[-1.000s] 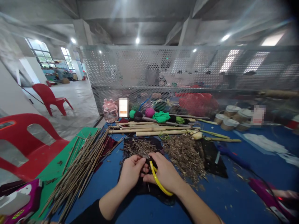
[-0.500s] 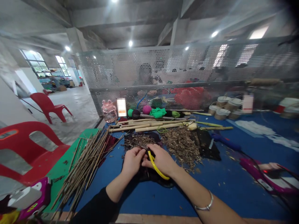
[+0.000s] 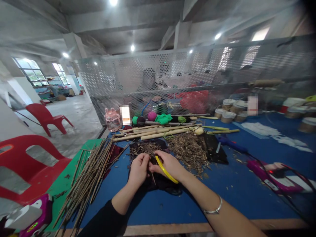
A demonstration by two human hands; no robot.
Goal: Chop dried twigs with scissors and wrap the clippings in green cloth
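Right hand [image 3: 170, 163]: closed around the yellow curved handle [image 3: 165, 171] of a dark-bladed cutting tool, in the centre of the frame.
Left hand [image 3: 138, 169]: the fingers were bent together, close beside the blades; what they gripped could not be told.
Thin brown stick [image 3: 153, 178]: pointed downward between the two hands, above the crumpled black cloth [image 3: 172, 190].
Long brown sticks [image 3: 85, 179]: lay in a loose bundle at lower left.
Brown woody chips [image 3: 189, 151]: heaped right of centre, on the blue bench [image 3: 209, 197].
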